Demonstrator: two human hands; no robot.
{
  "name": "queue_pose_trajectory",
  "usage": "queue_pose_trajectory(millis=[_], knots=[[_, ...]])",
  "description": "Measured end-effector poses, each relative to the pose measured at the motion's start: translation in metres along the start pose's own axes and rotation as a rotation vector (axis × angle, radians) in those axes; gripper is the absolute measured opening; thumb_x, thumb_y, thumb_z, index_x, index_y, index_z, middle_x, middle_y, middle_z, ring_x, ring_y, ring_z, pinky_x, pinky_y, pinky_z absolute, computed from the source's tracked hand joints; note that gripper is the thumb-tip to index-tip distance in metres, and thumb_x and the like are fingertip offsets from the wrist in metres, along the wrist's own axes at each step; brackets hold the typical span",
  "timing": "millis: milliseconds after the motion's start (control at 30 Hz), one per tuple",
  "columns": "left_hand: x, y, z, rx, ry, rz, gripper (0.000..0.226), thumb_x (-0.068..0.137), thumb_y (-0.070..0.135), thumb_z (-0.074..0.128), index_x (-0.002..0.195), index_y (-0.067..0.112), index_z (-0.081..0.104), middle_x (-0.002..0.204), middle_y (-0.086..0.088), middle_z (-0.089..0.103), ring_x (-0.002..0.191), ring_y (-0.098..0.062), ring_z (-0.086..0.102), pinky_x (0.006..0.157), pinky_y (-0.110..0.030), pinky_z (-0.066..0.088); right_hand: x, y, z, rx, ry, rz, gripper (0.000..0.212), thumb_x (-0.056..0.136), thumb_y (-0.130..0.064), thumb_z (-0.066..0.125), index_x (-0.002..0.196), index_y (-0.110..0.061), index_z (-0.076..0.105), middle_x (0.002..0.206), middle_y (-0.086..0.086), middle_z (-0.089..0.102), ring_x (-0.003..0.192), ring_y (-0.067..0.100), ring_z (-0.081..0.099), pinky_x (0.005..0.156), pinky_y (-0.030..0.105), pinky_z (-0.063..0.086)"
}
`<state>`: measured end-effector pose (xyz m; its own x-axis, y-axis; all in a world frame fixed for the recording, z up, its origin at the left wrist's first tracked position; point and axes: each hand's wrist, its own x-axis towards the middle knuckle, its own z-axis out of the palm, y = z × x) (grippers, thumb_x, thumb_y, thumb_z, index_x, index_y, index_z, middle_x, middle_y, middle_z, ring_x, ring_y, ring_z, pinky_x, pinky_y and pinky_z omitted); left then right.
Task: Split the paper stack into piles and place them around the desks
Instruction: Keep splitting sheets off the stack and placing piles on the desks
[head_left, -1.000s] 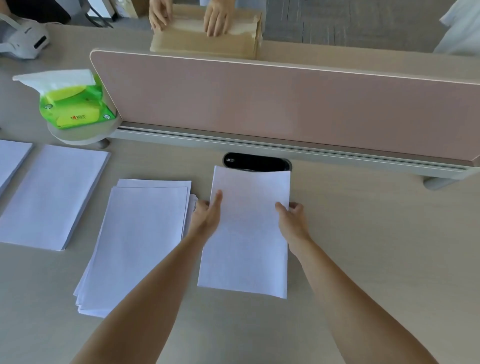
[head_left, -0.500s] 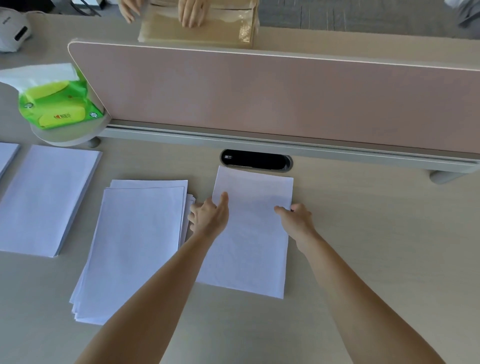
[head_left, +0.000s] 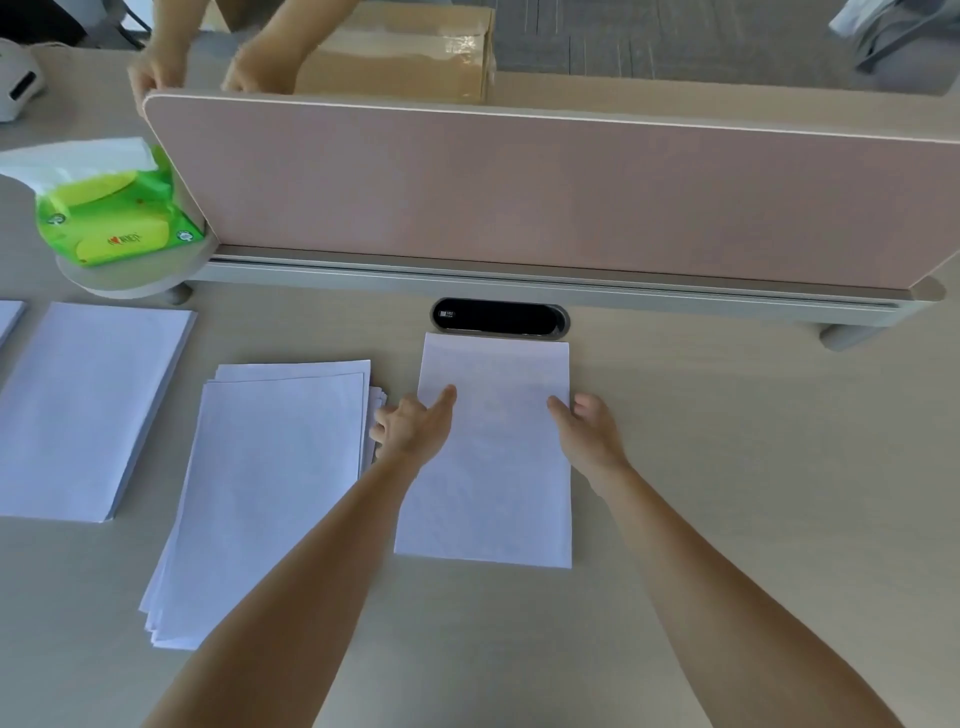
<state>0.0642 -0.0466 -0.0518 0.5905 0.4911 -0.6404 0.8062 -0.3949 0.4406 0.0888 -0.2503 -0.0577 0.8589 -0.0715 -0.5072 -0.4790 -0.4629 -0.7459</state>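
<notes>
A neat white paper pile (head_left: 493, 467) lies flat on the desk just below the black cable slot (head_left: 498, 318). My left hand (head_left: 415, 426) grips its left edge, thumb on top and fingers curled beside it. My right hand (head_left: 589, 431) holds the right edge, thumb on the sheet and fingers off the side. Left of it lies a fanned, untidy paper stack (head_left: 270, 478). Further left sits another squared pile (head_left: 88, 405), and the corner of one more pile (head_left: 8, 317) shows at the frame edge.
A pink divider panel (head_left: 519, 192) stands across the desk behind the piles. A green tissue pack (head_left: 114, 213) rests on its round foot at the left. Beyond the panel, another person's hands (head_left: 156, 73) are near a cardboard box (head_left: 405, 57). Bare desk lies to the right.
My hands stay on the pile's edges, with the right fingers loosening a little. The other person's hands have moved left, off the box top toward the divider's end.
</notes>
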Motion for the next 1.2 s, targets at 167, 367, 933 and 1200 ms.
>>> queue_pose_trajectory(millis=[167, 367, 933, 1200], knots=[[-0.013, -0.039, -0.043, -0.159, 0.025, 0.154, 0.069, 0.091, 0.059, 0.049, 0.147, 0.020, 0.042, 0.141, -0.010, 0.045, 0.134, -0.034, 0.039, 0.108, -0.046, 0.038, -0.040, -0.015, 0.022, -0.148, 0.067, -0.101, 0.043, 0.095, -0.043, 0.053, 0.129, -0.016, 0.056, 0.126, 0.000, 0.057, 0.100, 0.014, 0.057, 0.081, 0.028, 0.044], [-0.012, -0.122, -0.124, -0.149, 0.051, 0.062, 0.069, 0.089, 0.055, 0.054, 0.145, 0.017, 0.044, 0.146, -0.011, 0.043, 0.132, -0.034, 0.046, 0.102, -0.049, 0.046, -0.097, -0.058, 0.109, -0.164, -0.220, -0.084, 0.034, 0.093, -0.042, 0.053, 0.116, -0.019, 0.064, 0.113, -0.001, 0.069, 0.105, 0.019, 0.066, 0.086, 0.034, 0.053], [0.014, -0.221, -0.202, -0.379, -0.018, -0.033, 0.062, 0.088, 0.047, 0.056, 0.129, 0.000, 0.056, 0.127, -0.019, 0.061, 0.116, -0.036, 0.056, 0.086, -0.037, 0.042, -0.157, -0.093, 0.248, -0.179, -0.183, 0.185, 0.049, 0.084, -0.026, 0.054, 0.123, 0.004, 0.055, 0.083, 0.006, 0.042, 0.074, 0.021, 0.043, 0.066, 0.031, 0.032], [0.018, -0.209, -0.211, -0.176, -0.045, 0.005, 0.029, 0.087, 0.034, 0.054, 0.084, 0.006, 0.059, 0.075, -0.005, 0.056, 0.067, -0.024, 0.054, 0.058, -0.028, 0.040, -0.146, -0.092, 0.254, -0.134, -0.136, 0.251, 0.035, 0.085, -0.021, 0.052, 0.112, 0.001, 0.062, 0.086, 0.005, 0.054, 0.078, 0.024, 0.052, 0.073, 0.031, 0.040]])
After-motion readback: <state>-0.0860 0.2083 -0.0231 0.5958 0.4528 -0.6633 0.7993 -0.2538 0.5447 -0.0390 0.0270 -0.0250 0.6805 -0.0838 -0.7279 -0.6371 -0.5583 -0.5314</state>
